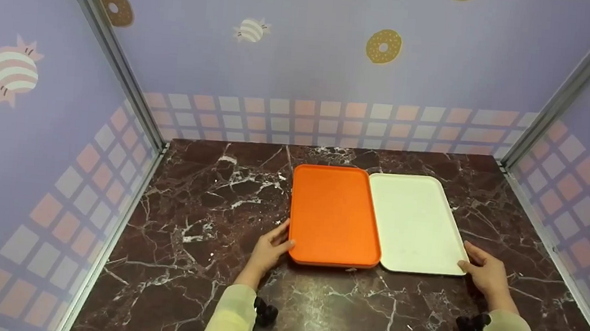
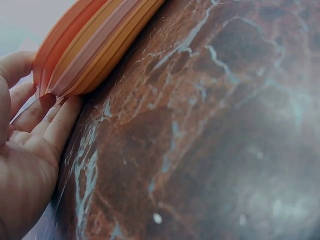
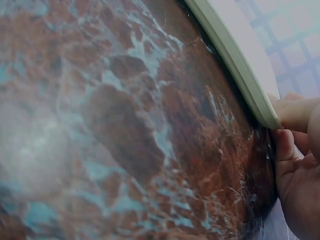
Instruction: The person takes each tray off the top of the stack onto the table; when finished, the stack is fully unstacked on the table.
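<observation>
An orange tray (image 1: 336,216) lies on top of a stack, and the left wrist view shows several layered rims (image 2: 95,50) in orange and pinkish tones. My left hand (image 1: 269,248) grips the stack's near left side, thumb over the top rim and fingers against the side. Right beside it, edge to edge, lies a white tray (image 1: 417,225). My right hand (image 1: 486,270) pinches its near right edge, thumb on the rim. From the right wrist view, the white tray's side (image 3: 235,60) looks thinner than the stack, with fingertips at its corner.
Both trays lie on a dark red-brown marbled tabletop (image 1: 206,216). Purple walls with candy and doughnut pictures enclose the back (image 1: 309,56) and both sides. Metal posts (image 1: 119,62) stand at the back corners. A small black device (image 1: 266,311) sits at each wrist.
</observation>
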`<state>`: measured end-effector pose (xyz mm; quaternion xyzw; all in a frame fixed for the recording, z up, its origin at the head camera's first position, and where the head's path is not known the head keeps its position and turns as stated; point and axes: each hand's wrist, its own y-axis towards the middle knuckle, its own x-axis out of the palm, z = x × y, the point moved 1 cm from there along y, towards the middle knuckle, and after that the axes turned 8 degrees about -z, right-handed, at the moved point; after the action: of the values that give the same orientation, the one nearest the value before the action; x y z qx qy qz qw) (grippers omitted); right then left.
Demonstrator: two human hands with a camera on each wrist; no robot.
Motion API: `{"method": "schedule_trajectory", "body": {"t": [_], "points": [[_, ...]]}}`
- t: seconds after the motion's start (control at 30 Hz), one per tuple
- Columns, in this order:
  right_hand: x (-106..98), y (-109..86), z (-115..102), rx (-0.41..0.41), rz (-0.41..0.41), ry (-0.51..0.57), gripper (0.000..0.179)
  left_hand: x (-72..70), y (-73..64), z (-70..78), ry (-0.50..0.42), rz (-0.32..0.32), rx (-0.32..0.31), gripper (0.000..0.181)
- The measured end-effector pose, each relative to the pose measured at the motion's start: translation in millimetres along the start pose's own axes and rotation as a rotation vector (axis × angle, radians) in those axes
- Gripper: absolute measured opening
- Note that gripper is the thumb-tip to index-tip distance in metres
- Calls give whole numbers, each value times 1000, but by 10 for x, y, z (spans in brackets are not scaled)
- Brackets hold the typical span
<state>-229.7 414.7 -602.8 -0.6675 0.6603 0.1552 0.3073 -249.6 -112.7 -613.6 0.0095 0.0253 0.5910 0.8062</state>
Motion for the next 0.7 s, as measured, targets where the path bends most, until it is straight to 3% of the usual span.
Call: {"method": "schedule_trajectory", "body": {"t": [0.47, 0.6, 0.7], "points": [[6, -5, -12, 59, 40, 146, 66, -1, 10, 2, -16, 3, 2, 63], [15, -31, -64, 78, 113, 165, 60, -6, 29, -31, -6, 2, -9, 63], [21, -51, -136, 79, 214, 216, 53, -9, 37, -48, 5, 8, -21, 63]]}}
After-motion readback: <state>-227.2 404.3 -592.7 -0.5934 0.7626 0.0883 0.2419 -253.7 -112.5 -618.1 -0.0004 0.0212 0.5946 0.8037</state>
